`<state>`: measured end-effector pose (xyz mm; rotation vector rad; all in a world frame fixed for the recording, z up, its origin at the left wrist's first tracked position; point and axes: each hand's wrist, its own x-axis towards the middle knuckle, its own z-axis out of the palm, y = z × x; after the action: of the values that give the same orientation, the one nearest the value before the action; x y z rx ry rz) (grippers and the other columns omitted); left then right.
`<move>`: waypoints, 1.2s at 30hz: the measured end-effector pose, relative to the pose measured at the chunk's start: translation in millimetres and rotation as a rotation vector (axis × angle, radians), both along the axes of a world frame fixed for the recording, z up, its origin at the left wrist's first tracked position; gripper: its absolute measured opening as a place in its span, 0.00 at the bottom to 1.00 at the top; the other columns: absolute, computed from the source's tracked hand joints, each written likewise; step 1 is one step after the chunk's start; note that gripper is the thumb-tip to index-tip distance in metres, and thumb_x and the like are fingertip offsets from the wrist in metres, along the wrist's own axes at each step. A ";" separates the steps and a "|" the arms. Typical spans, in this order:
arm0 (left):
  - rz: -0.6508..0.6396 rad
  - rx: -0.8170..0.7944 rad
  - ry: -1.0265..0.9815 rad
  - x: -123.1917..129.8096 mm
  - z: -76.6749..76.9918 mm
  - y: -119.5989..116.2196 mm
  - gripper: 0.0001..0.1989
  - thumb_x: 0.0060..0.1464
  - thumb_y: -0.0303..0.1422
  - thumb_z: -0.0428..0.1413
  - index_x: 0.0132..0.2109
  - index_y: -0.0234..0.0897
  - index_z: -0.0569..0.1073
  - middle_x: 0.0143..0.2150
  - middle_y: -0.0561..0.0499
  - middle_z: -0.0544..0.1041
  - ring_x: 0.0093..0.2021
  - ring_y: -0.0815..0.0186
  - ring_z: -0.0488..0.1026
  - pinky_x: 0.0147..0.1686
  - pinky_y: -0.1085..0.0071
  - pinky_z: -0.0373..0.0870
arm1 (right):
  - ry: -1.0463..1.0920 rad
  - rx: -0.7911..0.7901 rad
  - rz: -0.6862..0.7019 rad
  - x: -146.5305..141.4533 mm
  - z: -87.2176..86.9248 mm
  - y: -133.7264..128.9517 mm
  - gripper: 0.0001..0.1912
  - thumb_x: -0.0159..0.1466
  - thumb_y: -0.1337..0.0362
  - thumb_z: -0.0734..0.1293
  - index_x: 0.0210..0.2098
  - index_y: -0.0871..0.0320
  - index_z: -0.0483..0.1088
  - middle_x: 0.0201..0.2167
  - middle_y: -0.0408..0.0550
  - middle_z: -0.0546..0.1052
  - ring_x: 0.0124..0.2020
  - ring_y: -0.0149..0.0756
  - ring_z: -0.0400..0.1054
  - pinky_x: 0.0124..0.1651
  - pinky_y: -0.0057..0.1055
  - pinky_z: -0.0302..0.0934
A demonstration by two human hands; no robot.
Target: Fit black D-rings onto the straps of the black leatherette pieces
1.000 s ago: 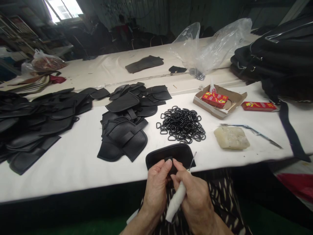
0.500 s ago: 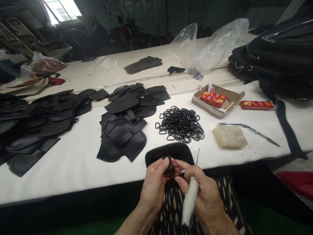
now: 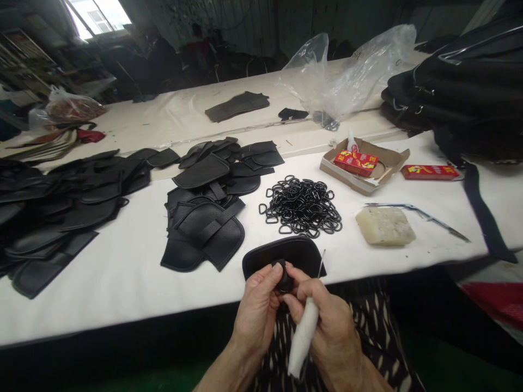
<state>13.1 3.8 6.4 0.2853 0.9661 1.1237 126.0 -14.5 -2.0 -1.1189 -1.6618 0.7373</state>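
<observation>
At the table's front edge lies a black leather piece [image 3: 304, 253] with a rounded, piped border, and its folded strap [image 3: 285, 281] sticks up between my hands. My left hand [image 3: 261, 296] pinches this strap between thumb and fingers. An awl [image 3: 304, 336] with a white-wrapped handle is gripped in my right hand [image 3: 330, 321], its thin metal tip pointing up and away. The right thumb and index finger also touch the strap. Whether a ring sits inside the fold is hidden by the fingers. Just beyond is a heap of black D-rings [image 3: 302, 206].
Stacked black leather pieces [image 3: 204, 228] lie left of the rings, with a larger pile [image 3: 69, 212] farther left. To the right are a wax-like block [image 3: 384, 226], metal tweezers [image 3: 429, 216], a cardboard tray [image 3: 347, 182] and a red box [image 3: 431, 172]. Black bags [image 3: 457, 92] stand behind.
My right hand has shifted left, closer to the left hand, and the awl has moved with it. The left hand keeps its pinch on the strap.
</observation>
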 end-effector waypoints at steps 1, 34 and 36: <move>0.003 -0.006 0.002 -0.1 0.1 0.0 0.08 0.53 0.31 0.56 0.37 0.31 0.76 0.28 0.49 0.75 0.28 0.71 0.69 0.29 0.77 0.65 | -0.002 0.007 -0.001 -0.6 -0.4 -0.1 0.05 0.60 0.72 0.61 0.31 0.55 0.61 0.47 0.57 0.74 0.45 0.38 0.72 0.43 0.26 0.68; 0.035 -0.084 0.097 4.7 5.2 3.0 0.10 0.47 0.34 0.60 0.33 0.29 0.75 0.30 0.43 0.78 0.30 0.64 0.75 0.33 0.70 0.71 | 0.214 -0.275 0.053 61.5 22.2 3.4 0.21 0.57 0.43 0.62 0.33 0.55 0.65 0.23 0.45 0.76 0.14 0.30 0.65 0.15 0.23 0.59; 0.017 -0.079 0.088 7.6 5.5 6.0 0.10 0.47 0.34 0.60 0.33 0.28 0.75 0.30 0.43 0.78 0.30 0.64 0.75 0.33 0.70 0.71 | 0.139 -0.310 0.012 78.0 27.4 6.3 0.26 0.56 0.39 0.59 0.38 0.55 0.66 0.21 0.42 0.73 0.14 0.29 0.61 0.15 0.23 0.56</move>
<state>20.6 9.8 11.9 0.2641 1.0898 1.0929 204.0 -8.3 25.4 -1.2410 -1.4710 1.0833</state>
